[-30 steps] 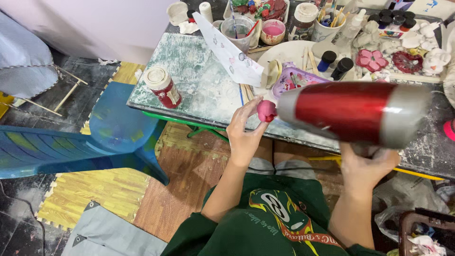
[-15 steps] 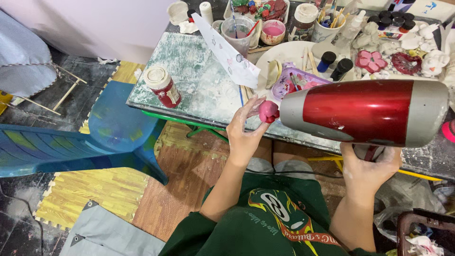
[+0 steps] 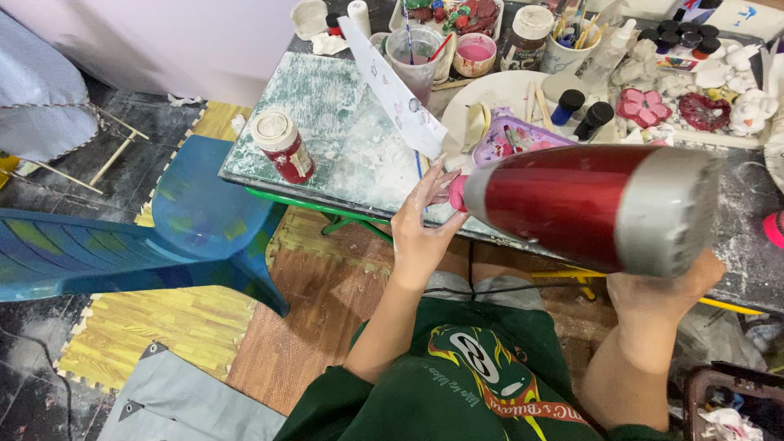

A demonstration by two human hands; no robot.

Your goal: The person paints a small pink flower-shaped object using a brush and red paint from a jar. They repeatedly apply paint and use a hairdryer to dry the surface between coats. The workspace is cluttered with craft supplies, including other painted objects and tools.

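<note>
The dryer point(image 3: 584, 204) has swung lower and closer to the pink piece point(image 3: 456, 193) since a second ago, its silver nozzle now almost against it, and its body hides more of the bench point(image 3: 327, 139) behind. The left hand point(image 3: 420, 224) holds the pink piece up at the bench's near edge, fingers closed around it in a firm grip, so only a small rounded bit shows beside the nozzle. The right hand point(image 3: 661, 298) is under the dryer's rear end, wrapped around its handle from below; the grip is closed on it, though the handle itself is hidden. Both hands are dusted white.

On the bench, a red jar point(image 3: 282, 147) with a pale lid stands alone toward the left, well apart from the dryer. A folded paper point(image 3: 392, 90) juts up just behind the left hand. Farther back sit a cup point(image 3: 416, 57) of cloudy water, a pink paint pot point(image 3: 474, 52), a white plate point(image 3: 490, 94) and a purple tray point(image 3: 510, 139) near the nozzle. A blue chair point(image 3: 163, 237) stands left of the bench.
</note>
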